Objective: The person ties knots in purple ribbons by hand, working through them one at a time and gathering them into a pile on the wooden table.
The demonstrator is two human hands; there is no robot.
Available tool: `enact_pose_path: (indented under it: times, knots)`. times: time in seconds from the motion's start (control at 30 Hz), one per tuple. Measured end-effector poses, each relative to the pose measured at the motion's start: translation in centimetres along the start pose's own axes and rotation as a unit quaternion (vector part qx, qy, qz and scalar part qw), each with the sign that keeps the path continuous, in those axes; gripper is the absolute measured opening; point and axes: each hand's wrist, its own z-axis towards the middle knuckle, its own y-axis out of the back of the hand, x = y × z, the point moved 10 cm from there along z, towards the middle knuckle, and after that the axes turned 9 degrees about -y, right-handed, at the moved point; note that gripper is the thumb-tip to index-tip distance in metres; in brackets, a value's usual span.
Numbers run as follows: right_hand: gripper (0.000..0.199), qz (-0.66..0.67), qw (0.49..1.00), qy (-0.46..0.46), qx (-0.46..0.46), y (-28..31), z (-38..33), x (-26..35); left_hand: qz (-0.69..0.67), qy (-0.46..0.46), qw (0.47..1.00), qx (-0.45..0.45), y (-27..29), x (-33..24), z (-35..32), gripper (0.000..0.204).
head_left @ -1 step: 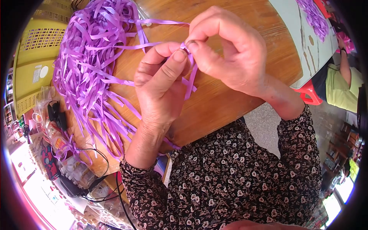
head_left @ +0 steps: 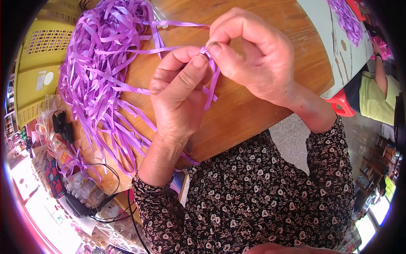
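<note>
My left hand (head_left: 177, 97) and my right hand (head_left: 253, 55) meet above a round wooden table (head_left: 262, 118). Both pinch the same thin purple ribbon strip (head_left: 211, 91) between thumb and fingertips, and its loose end hangs down between the hands. Other strands of it run left toward a big loose heap of purple ribbon strips (head_left: 97, 63) on the table's left part. My sleeves are dark with a small flower print.
A yellow plastic basket (head_left: 36, 67) stands left of the table. Below it lie clear packets, black cables and a black device (head_left: 63, 127). At the right are a red stool (head_left: 344, 108), a person in a yellow-green top (head_left: 376, 97) and a white table with more purple ribbon (head_left: 344, 17).
</note>
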Motion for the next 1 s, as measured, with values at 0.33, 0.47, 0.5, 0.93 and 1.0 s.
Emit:
enact_pose_path:
  times: [0.33,0.47,0.5,0.93,1.0]
  knots:
    - [0.011,0.213,0.921,-0.315,0.085,-2.1,-0.9,-4.8,-0.035,-0.001,0.998,0.050,-0.1,-0.3,0.2,0.013]
    - [0.010,0.158,0.948,-0.256,0.106,-1.7,-0.4,-3.6,0.027,-0.033,0.999,0.030,0.1,-0.7,0.2,0.013]
    - [0.010,0.158,0.948,-0.255,0.106,-1.8,-0.5,-3.6,0.011,-0.038,0.998,0.049,-0.1,-0.8,0.3,0.013]
    - [0.018,-0.117,0.991,0.010,0.058,-1.0,0.5,1.2,0.000,-0.022,1.000,0.006,0.7,-0.6,0.2,0.014]
    - [0.016,-0.131,0.989,0.017,0.059,-1.1,0.5,1.2,0.000,-0.022,1.000,0.002,0.7,-0.6,0.2,0.014]
